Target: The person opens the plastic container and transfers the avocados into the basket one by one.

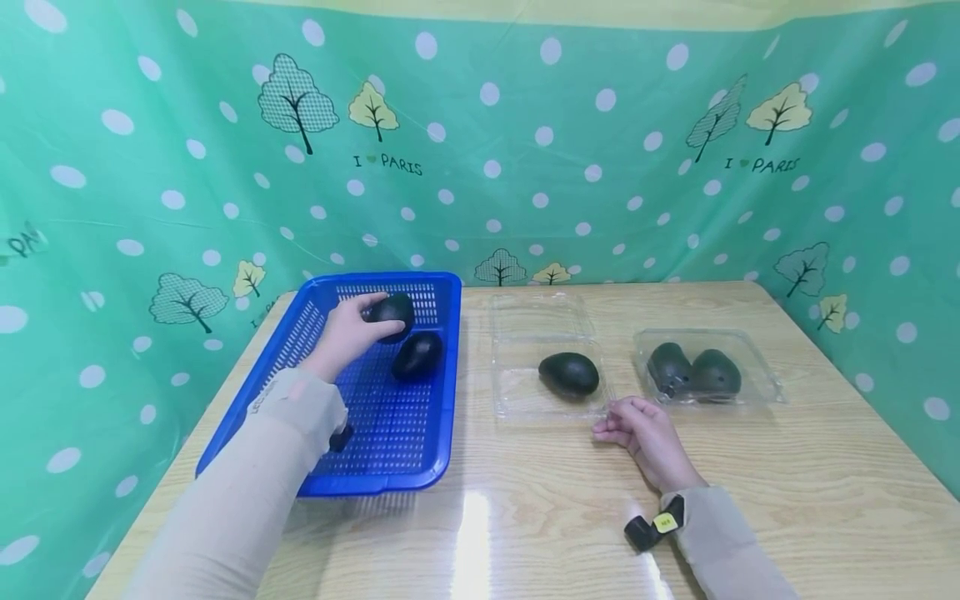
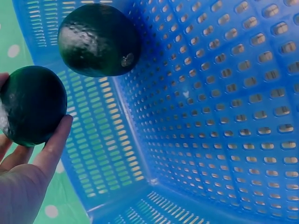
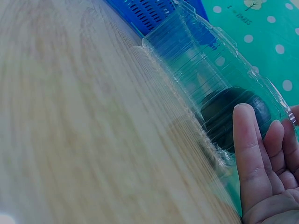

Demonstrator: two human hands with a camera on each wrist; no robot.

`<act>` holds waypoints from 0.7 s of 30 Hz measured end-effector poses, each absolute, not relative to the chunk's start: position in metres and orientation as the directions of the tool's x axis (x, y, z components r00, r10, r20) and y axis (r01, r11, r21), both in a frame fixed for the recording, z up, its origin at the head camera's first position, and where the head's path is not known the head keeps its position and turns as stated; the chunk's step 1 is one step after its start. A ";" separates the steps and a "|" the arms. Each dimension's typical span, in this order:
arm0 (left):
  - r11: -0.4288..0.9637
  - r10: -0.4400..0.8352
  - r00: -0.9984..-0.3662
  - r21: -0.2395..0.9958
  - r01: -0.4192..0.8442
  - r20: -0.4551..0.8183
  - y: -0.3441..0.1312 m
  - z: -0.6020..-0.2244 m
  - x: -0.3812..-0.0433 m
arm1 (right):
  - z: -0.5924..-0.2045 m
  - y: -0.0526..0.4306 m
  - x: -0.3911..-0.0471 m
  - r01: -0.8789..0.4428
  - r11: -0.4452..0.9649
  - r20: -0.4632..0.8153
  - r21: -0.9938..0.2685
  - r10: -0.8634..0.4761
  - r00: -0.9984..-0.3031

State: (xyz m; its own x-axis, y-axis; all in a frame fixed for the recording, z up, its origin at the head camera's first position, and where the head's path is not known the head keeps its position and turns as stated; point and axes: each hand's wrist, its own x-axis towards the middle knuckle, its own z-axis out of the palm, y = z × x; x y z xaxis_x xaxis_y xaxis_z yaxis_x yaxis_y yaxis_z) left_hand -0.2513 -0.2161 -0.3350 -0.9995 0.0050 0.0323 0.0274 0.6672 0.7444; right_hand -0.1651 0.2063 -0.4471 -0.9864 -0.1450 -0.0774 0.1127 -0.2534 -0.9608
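Observation:
In the head view my left hand [image 1: 352,329] grips a dark avocado [image 1: 393,317] over the far end of the blue plastic basket [image 1: 448,392]. Its fingers and thumb wrap the fruit's sides, and the left wrist view shows the held avocado [image 2: 35,105] near the basket wall. Another avocado [image 1: 417,356] lies in the basket just below. My right hand [image 1: 647,437] holds the near right corner of an opened clear plastic clamshell box [image 1: 517,392], fingertips at its rim. One avocado [image 1: 569,375] lies on its side in that box, and its lid [image 1: 536,315] lies folded back.
A second clear box [image 1: 753,375], closed, stands to the right with two avocados [image 1: 693,371] inside. Everything stands on a wood-grain table [image 1: 555,500]. A green dotted curtain [image 1: 517,167] hangs behind and along both sides.

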 end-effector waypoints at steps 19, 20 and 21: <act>0.684 0.003 -1.000 0.729 0.002 0.000 -0.220 -0.346 -0.255 | -0.445 0.207 -0.167 0.104 -0.256 -0.065 -0.961 -0.155 -0.986; 0.685 -0.001 -1.000 0.728 0.000 0.001 -0.220 -0.346 -0.255 | -0.445 0.207 -0.167 0.104 -0.255 -0.066 -0.961 -0.156 -0.986; 0.687 -0.003 -1.000 0.726 -0.002 -0.001 -0.220 -0.346 -0.255 | -0.445 0.207 -0.168 0.104 -0.255 -0.066 -0.961 -0.155 -0.986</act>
